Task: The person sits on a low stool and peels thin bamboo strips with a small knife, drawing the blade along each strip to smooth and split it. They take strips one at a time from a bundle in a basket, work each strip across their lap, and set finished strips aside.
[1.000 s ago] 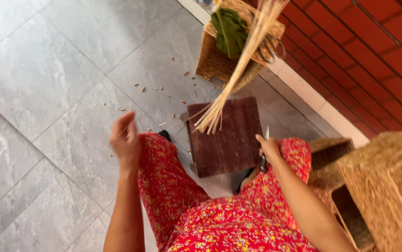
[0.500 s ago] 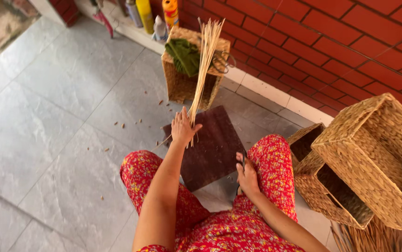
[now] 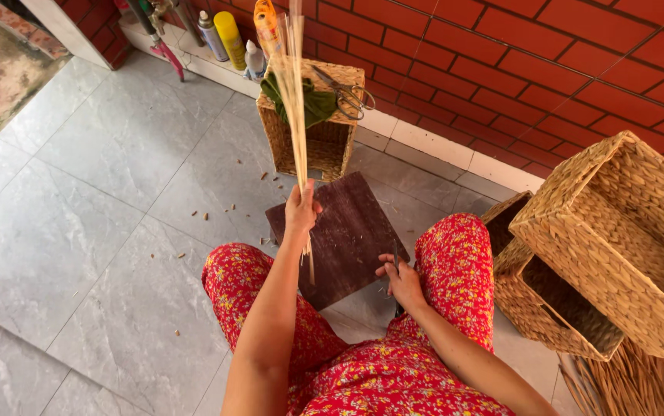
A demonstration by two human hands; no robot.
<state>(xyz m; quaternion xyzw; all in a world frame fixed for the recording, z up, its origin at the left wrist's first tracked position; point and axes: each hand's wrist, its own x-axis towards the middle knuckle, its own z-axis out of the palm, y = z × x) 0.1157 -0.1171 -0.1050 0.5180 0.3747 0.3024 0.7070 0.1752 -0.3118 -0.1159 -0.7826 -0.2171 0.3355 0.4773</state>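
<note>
- Grey stone-look floor tiles [image 3: 101,231] fill the left and bottom of the frame, and a red brick-pattern wall [image 3: 548,69] runs across the top right; small straw scraps lie scattered on the tiles at centre left.
- Nearest, at bottom centre, the person's legs in red flowered trousers [image 3: 394,377] spread apart on the floor.
- Right hand [image 3: 403,279], just right of centre, rests at the lower right edge of a dark brown square board [image 3: 347,231]; its fingers are curled around a thin dark tool that is too small to identify.
- Left hand [image 3: 301,209], at centre, is clenched around a bundle of pale straw stalks [image 3: 295,100]; the bundle stands upright, rising to the top edge of the frame, with short ends hanging below the fist over the board.
- That board lies flat on the tiles between the knees.
- At the right edge, large woven baskets [image 3: 617,239] lie tipped on their sides, stacked against each other, with loose dry fibre below them in the bottom right corner.
- Beyond the board, at upper centre, a smaller woven basket [image 3: 301,146] stands against the wall, holding a green cloth [image 3: 318,104] and a pair of scissors [image 3: 347,94] on its rim.
- Farthest, at the top left, spray cans and bottles [image 3: 230,37] line the base of the wall.
</note>
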